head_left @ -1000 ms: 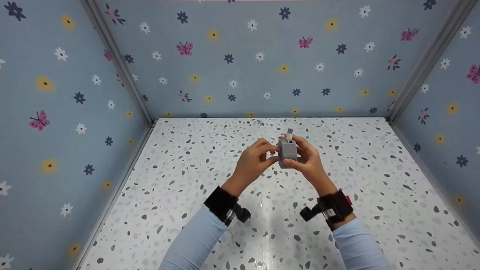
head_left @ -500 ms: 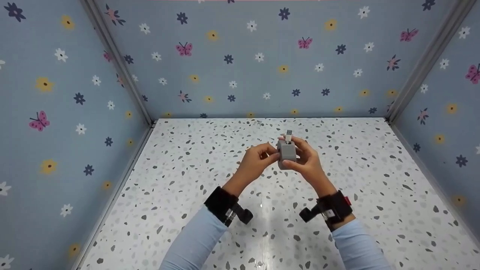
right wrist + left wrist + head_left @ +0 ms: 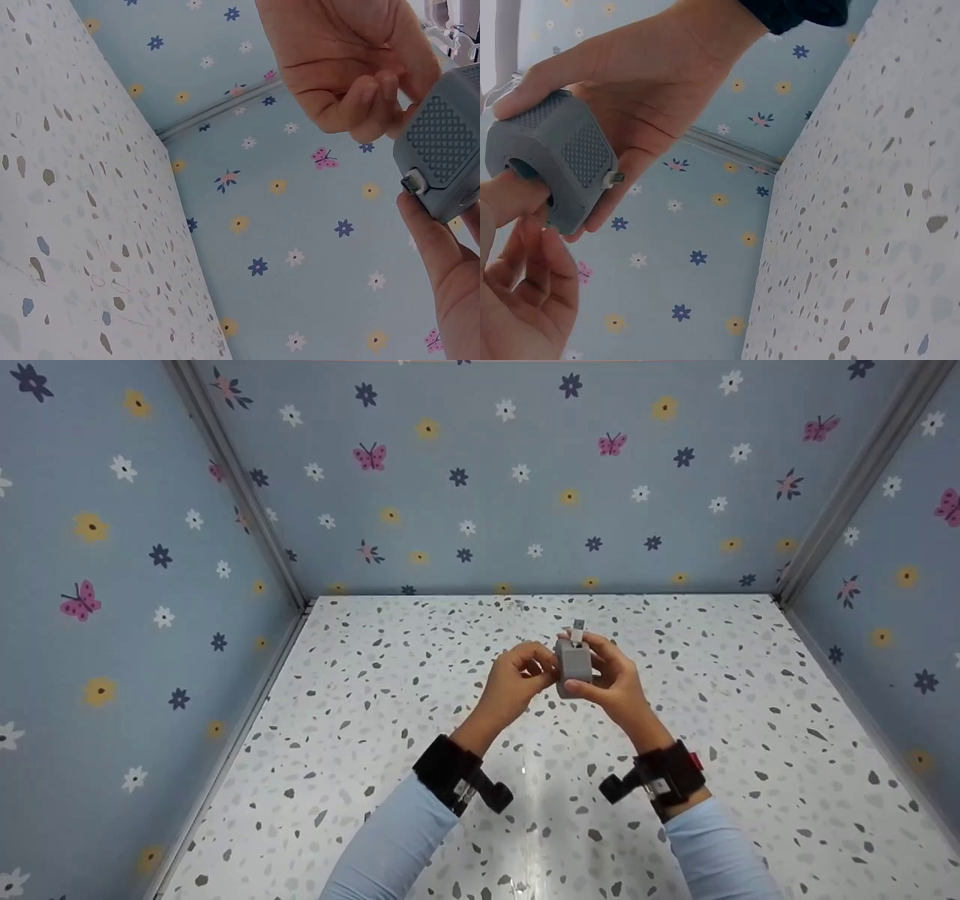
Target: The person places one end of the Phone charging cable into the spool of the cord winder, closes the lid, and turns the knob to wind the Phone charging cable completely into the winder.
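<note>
A grey faceted block with dimpled side panels, which looks like a cable reel, is held off the table. A white USB plug with a metal end sticks out at its far side. My right hand grips the reel, thumb on the near face and fingers behind. At the reel's left side, the fingers of my left hand are bent. In the left wrist view, a finger of that hand enters the round opening of the reel; other fingertips lie by its lower edge. A small metal-tipped plug shows in the right wrist view.
Beneath the hands lies a white speckled table. Blue panels with flowers and butterflies enclose it at the back and both sides. Grey metal strips run along the corners. Each wrist carries a black camera band.
The left fingers have shifted and curled more at the reel's left side, and the left wrist has moved slightly right. The right hand keeps its grip with little movement.
</note>
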Demonstrator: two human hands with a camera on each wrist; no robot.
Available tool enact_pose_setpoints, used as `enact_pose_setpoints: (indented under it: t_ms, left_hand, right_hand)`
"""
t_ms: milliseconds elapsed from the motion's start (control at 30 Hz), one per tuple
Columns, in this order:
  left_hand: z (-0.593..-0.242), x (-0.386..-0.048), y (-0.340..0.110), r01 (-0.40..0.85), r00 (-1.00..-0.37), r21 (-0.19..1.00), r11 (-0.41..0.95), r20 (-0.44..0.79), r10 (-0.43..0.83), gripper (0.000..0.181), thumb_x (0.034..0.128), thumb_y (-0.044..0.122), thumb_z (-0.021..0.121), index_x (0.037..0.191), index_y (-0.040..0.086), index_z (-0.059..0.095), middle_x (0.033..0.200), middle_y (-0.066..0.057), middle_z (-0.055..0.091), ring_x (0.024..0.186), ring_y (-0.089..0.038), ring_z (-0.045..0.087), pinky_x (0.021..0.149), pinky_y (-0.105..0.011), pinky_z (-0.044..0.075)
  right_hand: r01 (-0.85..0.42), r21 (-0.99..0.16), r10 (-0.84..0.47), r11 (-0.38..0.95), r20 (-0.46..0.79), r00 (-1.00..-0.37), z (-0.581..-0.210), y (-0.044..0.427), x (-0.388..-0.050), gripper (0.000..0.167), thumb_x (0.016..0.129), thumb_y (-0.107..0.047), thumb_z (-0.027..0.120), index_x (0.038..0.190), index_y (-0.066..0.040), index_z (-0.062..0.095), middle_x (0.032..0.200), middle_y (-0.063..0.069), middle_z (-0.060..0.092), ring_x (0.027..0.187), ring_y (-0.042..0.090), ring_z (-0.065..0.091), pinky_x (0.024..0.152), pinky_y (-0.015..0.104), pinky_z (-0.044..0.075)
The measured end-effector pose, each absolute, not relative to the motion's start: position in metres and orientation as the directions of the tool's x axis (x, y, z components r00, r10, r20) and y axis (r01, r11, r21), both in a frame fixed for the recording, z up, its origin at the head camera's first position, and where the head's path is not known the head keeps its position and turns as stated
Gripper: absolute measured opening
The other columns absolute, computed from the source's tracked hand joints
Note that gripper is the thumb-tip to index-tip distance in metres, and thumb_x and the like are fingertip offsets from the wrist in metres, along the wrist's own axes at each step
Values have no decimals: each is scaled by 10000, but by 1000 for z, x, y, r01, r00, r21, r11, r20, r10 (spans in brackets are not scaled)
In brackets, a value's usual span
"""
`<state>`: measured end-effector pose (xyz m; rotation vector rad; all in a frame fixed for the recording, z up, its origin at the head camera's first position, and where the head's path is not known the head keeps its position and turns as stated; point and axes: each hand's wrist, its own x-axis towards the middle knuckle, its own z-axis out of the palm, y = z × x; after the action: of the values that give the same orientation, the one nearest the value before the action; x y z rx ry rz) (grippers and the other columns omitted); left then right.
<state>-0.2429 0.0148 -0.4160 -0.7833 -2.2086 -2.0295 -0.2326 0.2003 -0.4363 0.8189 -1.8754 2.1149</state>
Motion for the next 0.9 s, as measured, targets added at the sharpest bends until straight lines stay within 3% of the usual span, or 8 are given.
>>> enact_pose_setpoints:
  t_ms: [100,267,367,433,533,700,800,900]
  left_hand:
    - [-415,-242,16,403,-883,915,21,383,271,46,877,21,679,852,4,644,901,-73,574,717,-111,513,654,-231,490]
    - [-408,-239,13,80,-944,997,20,70,323,121,930,189,621,928,68,637,847,0,579,630,-91,476,583,-238,482]
    - [-403,-238,11,12,-926,997,72,-16,378,177,933,216,625,989,56,678,822,23,591,639,-88,478,593,-229,475]
    - [-402,-239,11,95,-924,991,94,53,379,148,912,168,663,997,51,697,847,17,614,675,-88,510,618,-224,475]
    - [-403,-239,12,359,-896,918,170,289,336,81,853,101,737,926,80,710,893,1,624,706,-103,533,639,-220,471]
    - [-411,-239,15,698,-714,609,378,635,295,191,830,8,728,721,113,613,847,-7,563,707,-151,524,627,-232,449]
    - [-413,-240,15,706,-706,613,355,653,275,225,822,-79,662,702,90,574,845,-29,548,736,-154,537,644,-235,460]
    - [-410,-239,13,519,-848,826,219,466,251,114,861,-20,623,793,69,600,867,-31,556,710,-133,541,628,-228,486]
  right_hand:
    - [-503,-847,-218,-172,531,-819,-435,200,-233,608,806,-8,753,1358,-47,501,1337,-30,585,1162,157,590,840,269,545]
    - [-479,-863,-223,-160,504,-834,-436,201,-231,622,814,23,732,1379,-28,475,1372,7,570,1166,171,591,835,275,546]
    - [-465,-869,-223,-170,493,-841,-437,202,-231,624,817,34,723,1383,-37,472,1382,23,563,1166,185,592,845,287,549]
    - [-462,-869,-220,-175,492,-842,-436,203,-231,614,814,35,725,1372,-54,485,1368,4,574,1158,184,597,844,288,551]
    - [-463,-867,-223,-184,495,-840,-436,202,-231,606,814,26,731,1364,-78,497,1355,-6,578,1167,176,588,850,286,548]
    - [-480,-861,-230,-168,508,-830,-435,199,-231,618,811,30,735,1372,-21,480,1375,137,530,1165,172,581,832,279,550]
    - [-484,-862,-227,-151,507,-831,-435,198,-231,618,809,50,727,1371,8,472,1377,184,517,1145,173,588,807,276,553]
    - [-479,-865,-222,-150,502,-836,-434,198,-231,615,809,46,725,1370,-4,480,1382,180,526,1140,178,592,799,279,555]
